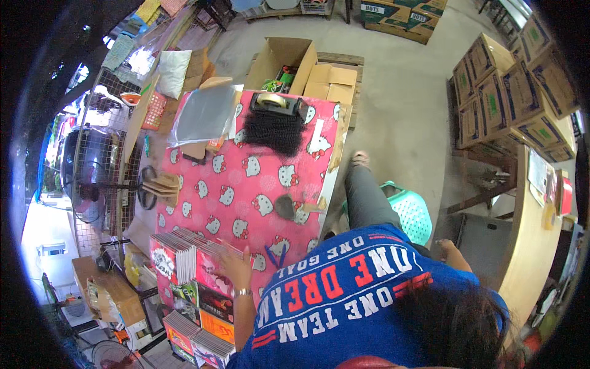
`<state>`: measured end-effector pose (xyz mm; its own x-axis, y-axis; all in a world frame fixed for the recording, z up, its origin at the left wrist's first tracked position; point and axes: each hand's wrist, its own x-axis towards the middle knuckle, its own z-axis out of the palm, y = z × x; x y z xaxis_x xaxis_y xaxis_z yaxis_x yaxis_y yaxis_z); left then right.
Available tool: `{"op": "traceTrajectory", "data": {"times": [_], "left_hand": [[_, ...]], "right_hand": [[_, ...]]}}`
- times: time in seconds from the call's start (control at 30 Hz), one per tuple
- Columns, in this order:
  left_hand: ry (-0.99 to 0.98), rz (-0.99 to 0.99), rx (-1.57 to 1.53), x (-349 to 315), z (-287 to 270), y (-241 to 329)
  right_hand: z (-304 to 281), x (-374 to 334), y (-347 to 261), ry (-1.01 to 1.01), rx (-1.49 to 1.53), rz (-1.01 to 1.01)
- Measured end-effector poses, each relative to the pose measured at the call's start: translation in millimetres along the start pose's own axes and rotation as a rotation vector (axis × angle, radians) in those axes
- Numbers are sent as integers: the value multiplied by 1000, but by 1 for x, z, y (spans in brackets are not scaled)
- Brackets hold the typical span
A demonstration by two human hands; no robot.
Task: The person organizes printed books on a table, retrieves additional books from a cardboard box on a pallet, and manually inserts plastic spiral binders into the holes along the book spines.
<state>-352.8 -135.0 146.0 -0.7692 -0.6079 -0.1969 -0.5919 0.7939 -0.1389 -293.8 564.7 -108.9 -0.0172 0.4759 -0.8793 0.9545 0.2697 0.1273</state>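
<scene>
Head view: my left hand [236, 265] lies flat with fingers spread on the stacked booklets [184, 258] at the pink table's [246, 184] near-left edge; my right hand [445, 249] hangs well apart, its grip unclear

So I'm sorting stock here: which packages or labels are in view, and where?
Flat packets: in rows at the table's near-left edge, red, orange, dark; left hand rests on them.
Open carton: beyond the table, brown.
Stacked cartons: right side, brown with green marks.
Clear bags: table's far-left corner, shiny.
</scene>
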Motion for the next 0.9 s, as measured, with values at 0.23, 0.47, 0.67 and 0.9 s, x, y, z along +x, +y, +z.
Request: {"op": "traceTrajectory", "data": {"times": [0.23,0.47,0.67,0.9], "left_hand": [[52,72,-241,67,-27,205],[-3,385,-504,109,1,338],[242,201,-533,172,-66,382],[296,260,-1241,299,-194,424]], "right_hand": [[-83,91,-210,-75,-193,-331],[-210,82,-545,337,-869,-1088],[-217,-135,-753,223,-601,-1368],[-200,-173,-854,-62,-891,-1345]]}}
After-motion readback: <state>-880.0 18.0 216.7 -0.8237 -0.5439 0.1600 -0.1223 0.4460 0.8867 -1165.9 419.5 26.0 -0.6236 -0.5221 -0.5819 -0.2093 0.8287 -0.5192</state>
